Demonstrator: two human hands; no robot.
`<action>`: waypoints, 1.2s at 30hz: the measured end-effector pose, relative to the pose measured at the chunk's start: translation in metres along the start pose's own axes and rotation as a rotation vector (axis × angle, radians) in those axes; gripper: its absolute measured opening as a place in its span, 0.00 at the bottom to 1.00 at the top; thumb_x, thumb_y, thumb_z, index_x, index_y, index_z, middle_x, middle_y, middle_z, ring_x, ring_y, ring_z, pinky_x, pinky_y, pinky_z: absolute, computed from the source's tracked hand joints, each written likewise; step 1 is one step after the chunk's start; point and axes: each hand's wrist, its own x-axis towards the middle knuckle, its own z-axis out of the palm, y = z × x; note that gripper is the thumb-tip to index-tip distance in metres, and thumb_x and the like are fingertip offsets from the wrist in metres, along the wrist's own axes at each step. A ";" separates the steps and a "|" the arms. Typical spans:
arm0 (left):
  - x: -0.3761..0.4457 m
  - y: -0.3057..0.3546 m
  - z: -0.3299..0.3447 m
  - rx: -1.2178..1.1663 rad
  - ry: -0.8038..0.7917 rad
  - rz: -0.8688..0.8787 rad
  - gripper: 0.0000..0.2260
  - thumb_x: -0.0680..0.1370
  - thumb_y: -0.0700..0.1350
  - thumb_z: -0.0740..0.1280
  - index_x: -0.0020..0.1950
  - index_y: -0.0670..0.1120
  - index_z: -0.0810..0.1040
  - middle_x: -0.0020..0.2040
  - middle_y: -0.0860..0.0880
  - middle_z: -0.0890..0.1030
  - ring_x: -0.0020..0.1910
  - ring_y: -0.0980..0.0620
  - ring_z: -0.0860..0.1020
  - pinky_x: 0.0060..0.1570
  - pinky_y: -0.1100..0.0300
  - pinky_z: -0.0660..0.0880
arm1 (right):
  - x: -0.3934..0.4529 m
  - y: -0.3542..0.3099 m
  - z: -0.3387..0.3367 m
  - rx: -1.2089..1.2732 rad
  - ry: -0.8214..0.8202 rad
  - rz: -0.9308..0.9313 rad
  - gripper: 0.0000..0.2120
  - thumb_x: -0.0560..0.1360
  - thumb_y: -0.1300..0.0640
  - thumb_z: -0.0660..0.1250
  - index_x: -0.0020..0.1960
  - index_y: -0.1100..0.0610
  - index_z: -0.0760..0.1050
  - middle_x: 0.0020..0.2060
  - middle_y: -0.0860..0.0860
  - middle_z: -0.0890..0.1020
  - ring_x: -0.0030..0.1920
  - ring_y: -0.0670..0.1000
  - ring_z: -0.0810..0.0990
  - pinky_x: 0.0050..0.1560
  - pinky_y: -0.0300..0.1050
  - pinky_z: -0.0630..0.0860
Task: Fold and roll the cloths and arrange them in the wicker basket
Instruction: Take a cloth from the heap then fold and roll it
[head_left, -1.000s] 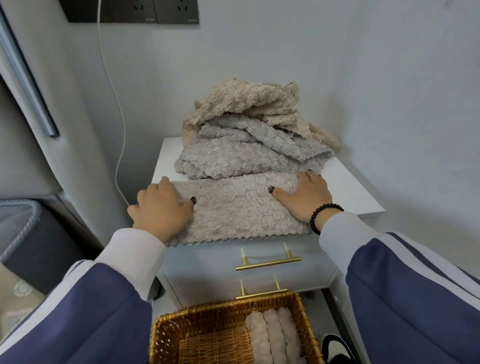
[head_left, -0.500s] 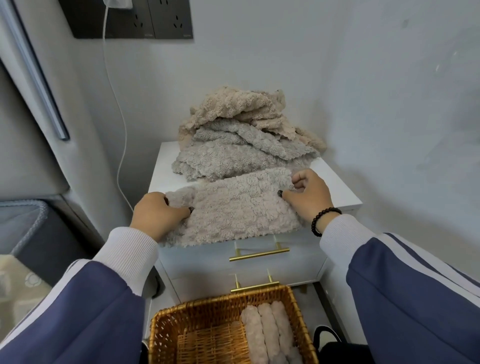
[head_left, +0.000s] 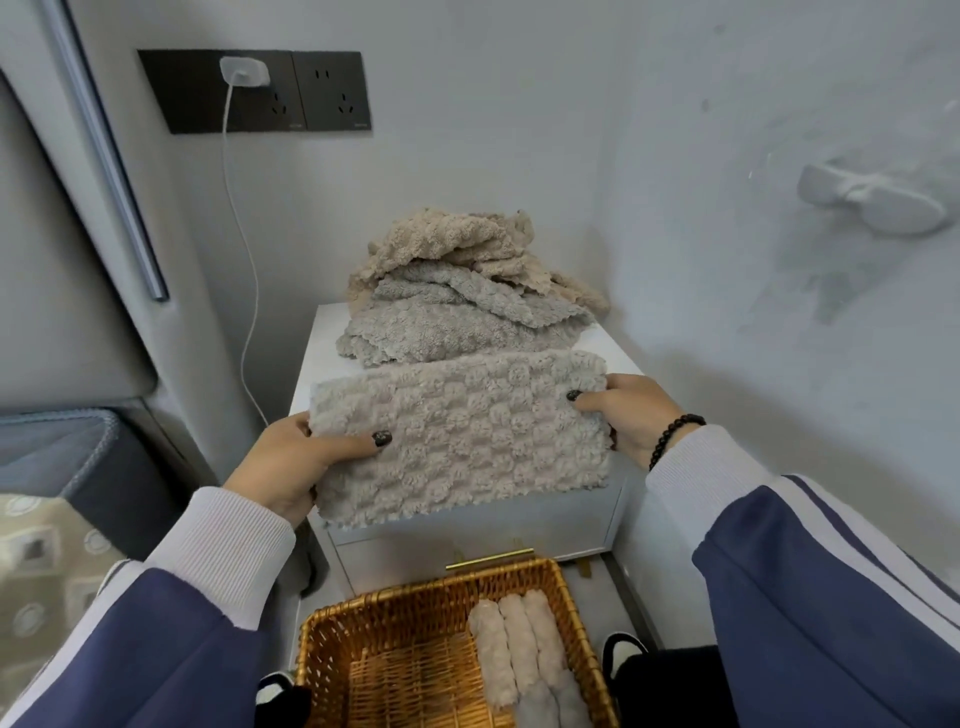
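Folded cloth lifted, flat, fluffy beige

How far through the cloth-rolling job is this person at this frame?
Early on. Done: a few rolled cloths lie side by side at the right of the wicker basket. In hand: the left hand and right hand grip the short ends of a folded beige cloth, not yet rolled. Left: the pile of loose cloths on the white cabinet, and most of the basket is unfilled.
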 end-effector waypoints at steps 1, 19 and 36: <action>-0.004 0.000 -0.002 -0.028 -0.026 -0.015 0.25 0.59 0.35 0.76 0.56 0.36 0.79 0.50 0.40 0.84 0.46 0.43 0.84 0.37 0.53 0.82 | -0.010 -0.004 -0.004 -0.027 0.008 -0.024 0.11 0.70 0.61 0.72 0.48 0.66 0.76 0.42 0.62 0.80 0.43 0.60 0.79 0.47 0.50 0.78; 0.006 0.015 0.019 -0.252 -0.033 -0.186 0.13 0.77 0.39 0.65 0.60 0.40 0.79 0.51 0.40 0.84 0.46 0.43 0.84 0.37 0.48 0.82 | -0.010 -0.032 -0.006 -0.123 0.243 -0.241 0.11 0.73 0.57 0.72 0.54 0.57 0.77 0.47 0.53 0.82 0.46 0.54 0.81 0.50 0.47 0.78; 0.010 0.005 0.040 -0.019 0.059 0.141 0.08 0.80 0.40 0.62 0.56 0.47 0.78 0.48 0.46 0.85 0.48 0.46 0.84 0.50 0.49 0.80 | -0.033 -0.036 0.044 -0.187 0.083 -0.415 0.14 0.73 0.57 0.70 0.56 0.49 0.72 0.49 0.46 0.78 0.42 0.46 0.78 0.37 0.36 0.74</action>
